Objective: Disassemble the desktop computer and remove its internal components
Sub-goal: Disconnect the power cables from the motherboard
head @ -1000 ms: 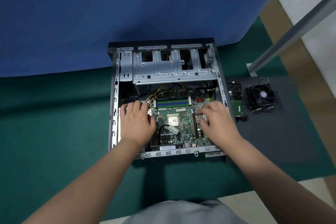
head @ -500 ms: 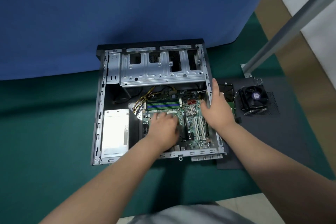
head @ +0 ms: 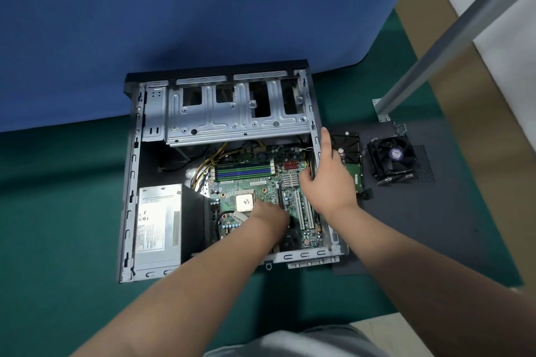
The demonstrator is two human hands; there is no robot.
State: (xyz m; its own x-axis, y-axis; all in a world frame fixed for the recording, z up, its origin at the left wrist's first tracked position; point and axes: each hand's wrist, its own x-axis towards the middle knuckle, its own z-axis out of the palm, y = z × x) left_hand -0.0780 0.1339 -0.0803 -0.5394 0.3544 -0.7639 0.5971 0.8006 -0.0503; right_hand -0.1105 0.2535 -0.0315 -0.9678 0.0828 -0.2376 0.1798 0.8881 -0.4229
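Observation:
The open computer case [head: 132, 182] lies flat on green cloth. Inside are the green motherboard [head: 261, 182] with a bare CPU [head: 245, 201], a silver power supply [head: 158, 226] at the left and a metal drive cage [head: 237, 119] at the back. My left hand [head: 269, 219] reaches down onto the board's lower middle, just right of the CPU, and its fingers are hidden under the hand. My right hand [head: 327, 182] straddles the case's right wall, thumb inside near the small heatsink, fingers outside, index finger straight along the wall.
A hard drive [head: 349, 148] and a black cooler fan [head: 391, 159] lie on a dark panel [head: 420, 226] right of the case. A metal pole [head: 452, 38] slants up at the right. Blue cloth hangs behind the case.
My left hand left the power supply side and moved right onto the middle of the board. My right hand moved off the board to the case's right wall. The view shifted.

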